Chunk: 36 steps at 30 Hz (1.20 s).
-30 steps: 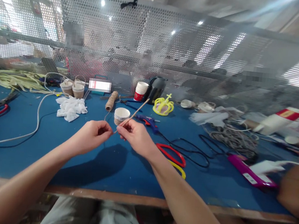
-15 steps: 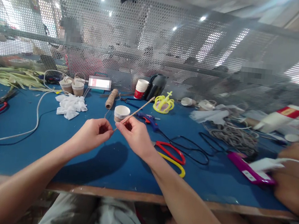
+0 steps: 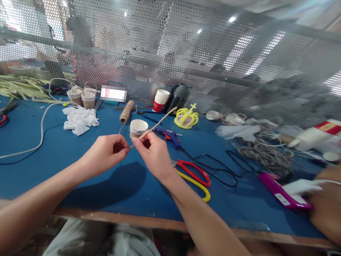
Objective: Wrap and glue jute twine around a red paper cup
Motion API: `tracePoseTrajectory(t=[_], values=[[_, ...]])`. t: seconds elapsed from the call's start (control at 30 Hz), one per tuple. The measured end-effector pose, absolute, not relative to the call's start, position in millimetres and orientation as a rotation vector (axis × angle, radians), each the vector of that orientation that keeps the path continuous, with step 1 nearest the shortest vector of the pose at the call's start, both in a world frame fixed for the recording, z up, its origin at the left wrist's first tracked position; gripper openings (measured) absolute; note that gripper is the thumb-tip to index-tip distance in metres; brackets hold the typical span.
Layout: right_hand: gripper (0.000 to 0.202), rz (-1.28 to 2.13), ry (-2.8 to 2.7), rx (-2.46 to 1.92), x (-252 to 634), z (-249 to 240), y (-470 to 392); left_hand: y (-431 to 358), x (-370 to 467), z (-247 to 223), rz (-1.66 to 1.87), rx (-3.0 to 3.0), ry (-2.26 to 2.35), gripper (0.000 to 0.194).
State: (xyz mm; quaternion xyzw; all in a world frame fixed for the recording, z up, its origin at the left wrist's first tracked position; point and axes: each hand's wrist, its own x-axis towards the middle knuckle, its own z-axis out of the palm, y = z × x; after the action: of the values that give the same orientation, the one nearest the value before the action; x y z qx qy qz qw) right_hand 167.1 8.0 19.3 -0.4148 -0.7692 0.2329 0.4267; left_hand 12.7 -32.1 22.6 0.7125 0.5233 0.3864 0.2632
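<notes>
My left hand (image 3: 108, 149) pinches the end of a thin brown strand of twine (image 3: 121, 129), which trails back to a twine spool (image 3: 126, 112). Between the fingertips of my right hand (image 3: 152, 152) is a thin, slightly bent tan rod (image 3: 162, 121), slanting up to the right. Its lower end reaches the left fingertips; whether the twine is wound around it is too small to tell. Just behind my hands stands a small white-rimmed cup (image 3: 139, 127) with a tan lower part.
Red-and-yellow-handled scissors (image 3: 195, 178) and a blue glue gun (image 3: 171, 137) lie to the right. Behind are a yellow crown-shaped piece (image 3: 186, 118), paper cups (image 3: 161, 101) and a dark kettle (image 3: 179, 97). White crumpled cloth (image 3: 81, 120) lies left. Another person's arm (image 3: 334, 204) rests at far right.
Both hands keep nearly the same place and grip. The view has shifted very slightly; nothing has been let go or taken up.
</notes>
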Motion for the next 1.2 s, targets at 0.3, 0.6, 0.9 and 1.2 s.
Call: tracePoseTrajectory(t=[0.3,0.6,0.9,1.2], values=[[0.024,0.708,-1.688,-0.996,161.8,16.2,5.1,-32.0,20.6,18.9,1.260,1.779,1.404,0.011],[0.030,1.613,-1.056,-0.732,153.4,17.0,5.8,-30.7,28.7,13.8,1.413,1.587,1.281,0.017],[0.028,1.998,-0.981,-0.646,159.5,21.8,7.1,-33.2,26.2,17.2,1.436,1.616,1.196,0.016],[0.019,2.233,-0.965,-0.560,163.6,23.1,5.6,-33.7,20.8,20.0,1.443,1.660,1.035,0.010]])
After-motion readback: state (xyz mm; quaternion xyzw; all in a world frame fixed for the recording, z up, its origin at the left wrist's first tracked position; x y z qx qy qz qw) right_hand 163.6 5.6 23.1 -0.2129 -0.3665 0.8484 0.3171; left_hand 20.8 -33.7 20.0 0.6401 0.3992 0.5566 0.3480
